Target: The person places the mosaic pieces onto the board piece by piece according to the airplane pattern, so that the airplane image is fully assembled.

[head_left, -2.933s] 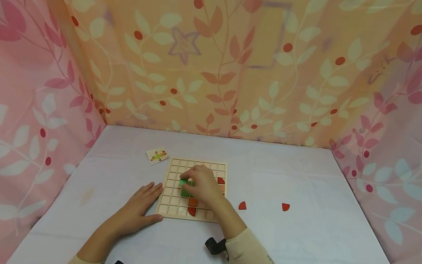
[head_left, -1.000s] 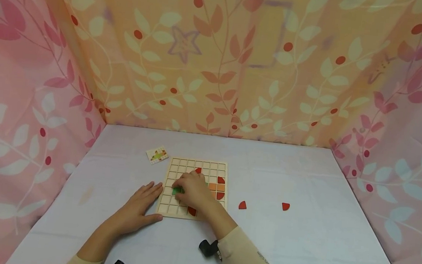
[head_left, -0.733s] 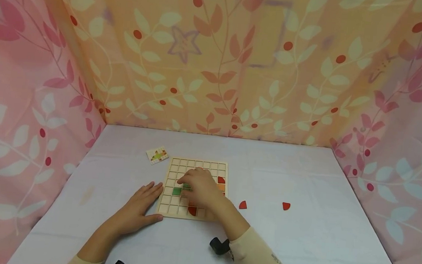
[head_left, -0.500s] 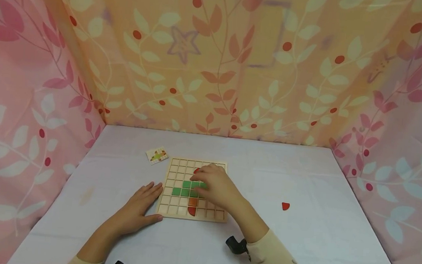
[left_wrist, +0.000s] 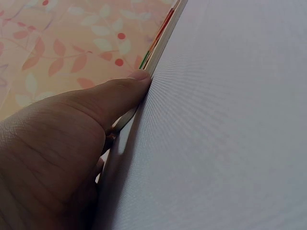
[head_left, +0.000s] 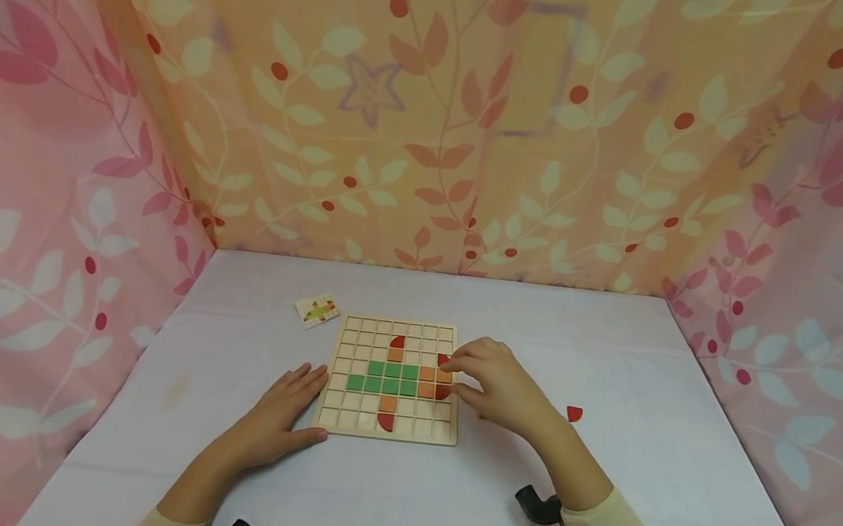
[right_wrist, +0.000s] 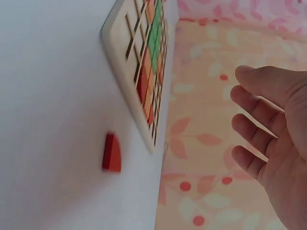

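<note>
A wooden grid board (head_left: 347, 419) lies on the table with green, orange and red tiles set in its squares. My left hand (head_left: 273, 413) lies flat at the board's left edge, fingertips and thumb touching it; the left wrist view shows the thumb (left_wrist: 120, 93) right at the rim. Off the board's right edge hovers my right hand (head_left: 501, 387), fingers loosely bent and holding nothing. In the right wrist view a red quarter-round tile (right_wrist: 112, 154) sits on the table near the board. The right hand covers the nearer loose tile in the head view.
A small pattern card (head_left: 316, 311) lies behind the board's left corner. Another red quarter-round tile (head_left: 575, 413) is on the white tabletop (head_left: 551, 324), beside the right forearm. Floral cloth (head_left: 467, 175) walls the table's back and sides.
My right hand has let go of a green tile at the left end of the lower green row and moved rightward off the board. The left hand has stayed put.
</note>
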A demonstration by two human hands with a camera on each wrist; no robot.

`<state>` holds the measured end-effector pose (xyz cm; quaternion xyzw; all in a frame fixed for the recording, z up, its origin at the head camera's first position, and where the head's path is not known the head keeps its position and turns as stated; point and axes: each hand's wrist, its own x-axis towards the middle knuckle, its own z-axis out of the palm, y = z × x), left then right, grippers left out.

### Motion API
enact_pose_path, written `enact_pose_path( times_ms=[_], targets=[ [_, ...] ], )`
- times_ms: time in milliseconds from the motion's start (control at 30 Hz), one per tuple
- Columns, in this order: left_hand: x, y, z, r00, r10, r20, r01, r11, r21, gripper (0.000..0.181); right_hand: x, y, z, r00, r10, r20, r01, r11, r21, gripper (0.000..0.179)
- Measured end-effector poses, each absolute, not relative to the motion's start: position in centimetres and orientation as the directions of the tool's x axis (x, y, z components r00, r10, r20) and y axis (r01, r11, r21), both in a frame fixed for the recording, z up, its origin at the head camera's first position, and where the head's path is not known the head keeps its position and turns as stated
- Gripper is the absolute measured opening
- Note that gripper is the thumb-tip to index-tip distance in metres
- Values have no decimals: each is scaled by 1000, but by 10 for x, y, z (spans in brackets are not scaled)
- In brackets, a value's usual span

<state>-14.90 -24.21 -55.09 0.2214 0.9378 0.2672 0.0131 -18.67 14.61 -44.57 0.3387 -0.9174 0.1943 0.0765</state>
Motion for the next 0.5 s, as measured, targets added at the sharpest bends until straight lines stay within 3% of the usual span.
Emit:
enact_pose_path(
  times_ms=[300, 500],
  targets=[
    [-150, -244, -551, -903, 422, 75, 399, 763, 508, 95, -180, 183, -460, -813, -544, 207, -581, 735, -351, 25],
    [-150, -243, -550, -904, 423, 61, 392, 762, 516, 95, -179, 198, -473, -806, -551, 214, -588, 708, -391, 26]
  ],
)
